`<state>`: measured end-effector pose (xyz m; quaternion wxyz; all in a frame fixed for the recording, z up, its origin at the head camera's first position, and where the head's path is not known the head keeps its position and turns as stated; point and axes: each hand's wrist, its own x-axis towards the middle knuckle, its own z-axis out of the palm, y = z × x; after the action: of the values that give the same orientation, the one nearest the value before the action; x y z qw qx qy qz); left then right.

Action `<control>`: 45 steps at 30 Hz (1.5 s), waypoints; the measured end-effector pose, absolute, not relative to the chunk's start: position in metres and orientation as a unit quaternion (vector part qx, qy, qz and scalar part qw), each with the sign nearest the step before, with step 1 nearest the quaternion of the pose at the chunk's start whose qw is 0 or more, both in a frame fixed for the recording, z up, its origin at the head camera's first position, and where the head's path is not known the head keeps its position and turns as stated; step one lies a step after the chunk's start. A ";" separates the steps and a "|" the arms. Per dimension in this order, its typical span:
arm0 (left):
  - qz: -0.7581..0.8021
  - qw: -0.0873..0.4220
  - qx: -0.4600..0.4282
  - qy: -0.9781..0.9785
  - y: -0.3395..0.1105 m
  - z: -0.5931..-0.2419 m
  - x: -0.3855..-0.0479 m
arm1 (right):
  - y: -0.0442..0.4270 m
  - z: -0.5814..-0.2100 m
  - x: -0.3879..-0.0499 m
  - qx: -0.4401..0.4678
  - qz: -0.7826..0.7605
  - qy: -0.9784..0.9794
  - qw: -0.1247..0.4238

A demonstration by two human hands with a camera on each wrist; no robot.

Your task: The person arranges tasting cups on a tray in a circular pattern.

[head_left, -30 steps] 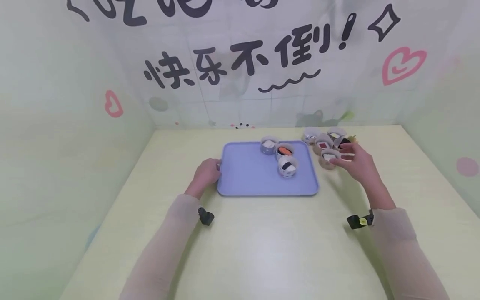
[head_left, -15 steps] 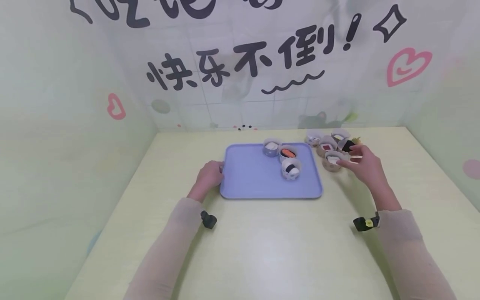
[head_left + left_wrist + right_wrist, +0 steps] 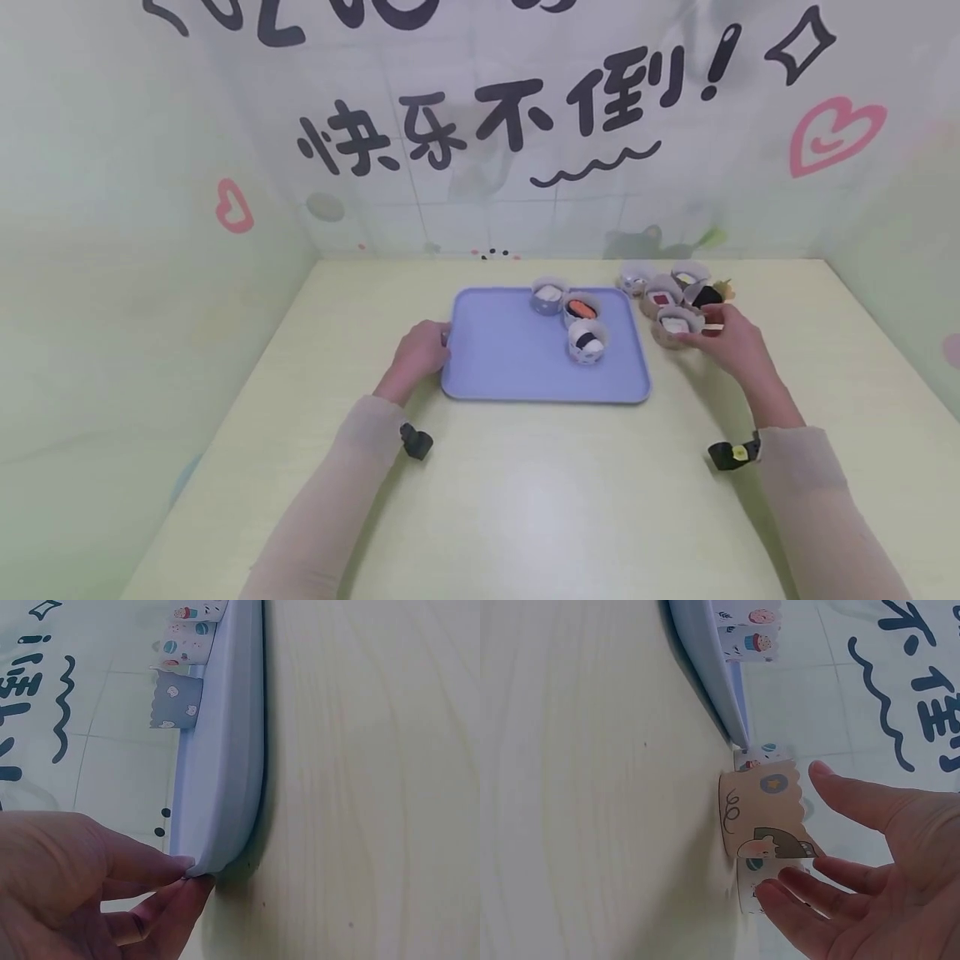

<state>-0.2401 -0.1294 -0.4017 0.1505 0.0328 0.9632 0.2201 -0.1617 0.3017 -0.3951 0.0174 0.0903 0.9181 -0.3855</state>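
My left hand (image 3: 422, 348) pinches the left edge of a lavender tray (image 3: 502, 367) between thumb and fingers, as the left wrist view shows. On the tray's right half stand a grey paper cup (image 3: 177, 701) with a white piece, a cup with an orange-topped sushi piece (image 3: 582, 309), and a cup with a black-banded white sushi piece (image 3: 588, 341). Right of the tray, my right hand (image 3: 731, 337) is at a brown paper cup (image 3: 769, 806) holding a white piece. Its thumb and fingers are spread apart around the cup's rim; contact is unclear.
Several other cups crowd behind the brown one, including one with a red-topped piece (image 3: 661, 298) and one with a black piece (image 3: 707, 297). The pale wooden table (image 3: 517, 492) meets a printed wall (image 3: 465, 192) behind them.
My right hand has lowered slightly, and its thumb and fingers have closed in a little at the brown cup. The left hand keeps its hold on the tray. The head view has shifted slightly.
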 end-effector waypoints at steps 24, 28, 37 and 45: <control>0.230 0.144 0.027 0.962 -0.128 -0.401 -0.234 | 0.297 -0.406 -0.172 0.095 -0.371 0.924 0.023; 0.224 0.140 0.030 0.964 -0.127 -0.400 -0.236 | 0.296 -0.405 -0.172 0.095 -0.364 0.926 0.012; 0.217 0.146 0.023 0.965 -0.127 -0.400 -0.239 | 0.295 -0.400 -0.172 0.092 -0.359 0.929 0.008; 0.211 0.144 0.032 0.966 -0.127 -0.398 -0.238 | 0.293 -0.396 -0.166 0.080 -0.364 0.928 -0.003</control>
<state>-0.2378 -0.1274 -0.3982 0.1438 0.0319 0.9663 0.2111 -0.1656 0.2935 -0.3962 -0.0032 0.0802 0.9280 -0.3639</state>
